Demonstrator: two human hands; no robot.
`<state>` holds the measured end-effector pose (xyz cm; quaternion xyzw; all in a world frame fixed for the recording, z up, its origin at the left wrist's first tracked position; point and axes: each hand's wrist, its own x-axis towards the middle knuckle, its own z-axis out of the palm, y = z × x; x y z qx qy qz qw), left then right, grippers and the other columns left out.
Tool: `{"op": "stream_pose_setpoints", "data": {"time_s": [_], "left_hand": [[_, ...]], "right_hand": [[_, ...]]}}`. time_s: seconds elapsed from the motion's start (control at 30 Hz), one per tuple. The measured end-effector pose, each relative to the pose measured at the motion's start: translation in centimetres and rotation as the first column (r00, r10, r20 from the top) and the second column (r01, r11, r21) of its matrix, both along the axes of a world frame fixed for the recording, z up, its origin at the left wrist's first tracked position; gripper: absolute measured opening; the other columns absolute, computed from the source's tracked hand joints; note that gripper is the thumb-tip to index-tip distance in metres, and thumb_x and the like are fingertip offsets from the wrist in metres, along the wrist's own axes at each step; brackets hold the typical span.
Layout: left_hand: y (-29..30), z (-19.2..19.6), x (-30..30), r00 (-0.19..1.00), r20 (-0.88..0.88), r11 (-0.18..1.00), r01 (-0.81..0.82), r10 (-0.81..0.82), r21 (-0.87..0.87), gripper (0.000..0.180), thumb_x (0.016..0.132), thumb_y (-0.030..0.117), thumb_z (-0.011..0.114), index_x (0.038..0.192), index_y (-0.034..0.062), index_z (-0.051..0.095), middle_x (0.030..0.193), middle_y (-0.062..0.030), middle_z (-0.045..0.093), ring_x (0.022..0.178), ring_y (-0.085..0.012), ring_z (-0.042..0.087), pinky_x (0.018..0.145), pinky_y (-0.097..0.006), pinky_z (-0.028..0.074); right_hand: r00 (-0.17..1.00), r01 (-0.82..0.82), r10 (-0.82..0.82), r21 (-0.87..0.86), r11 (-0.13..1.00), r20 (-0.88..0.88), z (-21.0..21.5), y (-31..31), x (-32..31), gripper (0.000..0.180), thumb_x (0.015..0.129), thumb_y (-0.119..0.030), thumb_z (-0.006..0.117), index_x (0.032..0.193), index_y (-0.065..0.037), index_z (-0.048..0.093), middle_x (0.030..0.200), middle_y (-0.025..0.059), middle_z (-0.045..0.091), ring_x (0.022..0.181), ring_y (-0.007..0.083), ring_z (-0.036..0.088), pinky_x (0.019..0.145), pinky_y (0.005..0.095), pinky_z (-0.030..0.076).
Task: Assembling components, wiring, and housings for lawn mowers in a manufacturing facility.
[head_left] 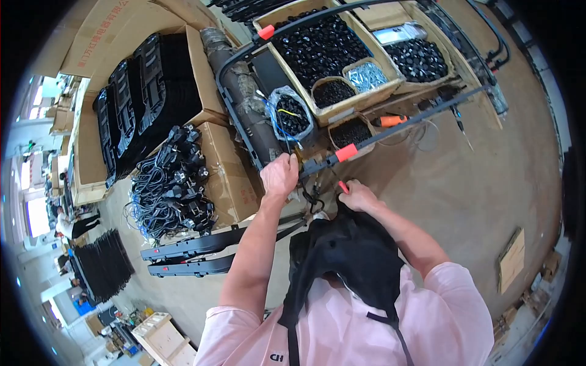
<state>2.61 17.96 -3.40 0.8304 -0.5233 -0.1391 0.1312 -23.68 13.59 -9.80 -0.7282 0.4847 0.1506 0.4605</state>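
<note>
A dark frame (241, 131) with rounded corners and red clips lies across the bench in front of me. At its near left corner, my left hand (281, 175) is closed in a fist, touching the frame; what its fingers hold is hidden. Thin wires (288, 116) reach up from beside that fist. My right hand (360, 196) is closed on a slim red-handled tool (343, 186), whose tip points toward the near bar of the frame. Dark cables (314, 198) hang between the two hands.
Trays of black plastic parts (320, 46) and a tub of silver screws (366, 76) stand inside the frame. An orange-handled tool (390, 121) lies to the right. Bundled power cords (177, 183) and cardboard boxes (223, 171) are left. A wooden board (511, 261) is at far right.
</note>
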Motion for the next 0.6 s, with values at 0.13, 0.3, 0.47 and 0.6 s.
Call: {"op": "stream_pose_setpoints", "data": {"time_s": [0.13, 0.3, 0.47, 0.6], "left_hand": [[1.1, 0.5, 0.2, 0.998, 0.025, 0.999, -0.054, 0.054, -0.006, 0.040, 0.105, 0.036, 0.056, 0.080, 0.0054, 0.063, 0.080, -0.0228, 0.071, 0.076, -0.0457, 0.069, 0.069, -0.057, 0.053], [-4.3, -0.4, -3.5, 0.993, -0.041, 0.994, 0.106, -0.107, -0.029, 0.038, 0.104, 0.035, 0.058, 0.080, 0.0059, 0.063, 0.080, -0.0207, 0.071, 0.073, -0.0432, 0.070, 0.066, -0.054, 0.054], [2.0, 0.5, 0.3, 0.994, 0.065, 0.996, -0.089, 0.089, -0.002, 0.037, 0.103, 0.031, 0.062, 0.074, 0.0068, 0.061, 0.072, -0.0177, 0.068, 0.066, -0.0405, 0.068, 0.061, -0.051, 0.053], [-0.3, 0.4, -0.6, 0.999, -0.017, 0.997, -0.052, 0.051, -0.052, 0.038, 0.103, 0.032, 0.061, 0.075, 0.0068, 0.060, 0.074, -0.0179, 0.067, 0.068, -0.0428, 0.067, 0.060, -0.053, 0.051]], "right_hand": [[0.957, 0.222, -0.237, 0.105, 0.969, 0.169, -7.7, -0.5, 5.2, 0.058, 0.084, -0.040, 0.076, 0.122, 0.003, 0.063, 0.110, 0.0238, 0.074, 0.108, 0.0399, 0.072, 0.096, 0.0470, 0.055], [0.987, -0.137, 0.131, -0.057, 0.989, -0.096, -25.2, -2.4, 2.2, 0.043, 0.095, -0.047, 0.072, 0.121, -0.013, 0.072, 0.117, 0.0134, 0.075, 0.115, 0.0341, 0.068, 0.099, 0.0444, 0.053], [0.957, -0.065, 0.168, -0.392, 0.918, 0.236, -2.4, -0.4, 4.1, 0.031, 0.094, -0.027, 0.074, 0.111, -0.001, 0.075, 0.114, 0.0192, 0.070, 0.106, 0.0351, 0.068, 0.095, 0.0403, 0.055], [0.747, -0.058, 0.040, 0.006, 0.998, 0.664, 2.4, 0.0, 4.1, 0.041, 0.094, -0.038, 0.073, 0.112, -0.001, 0.076, 0.107, 0.0187, 0.072, 0.106, 0.0345, 0.068, 0.094, 0.0439, 0.052]]}}
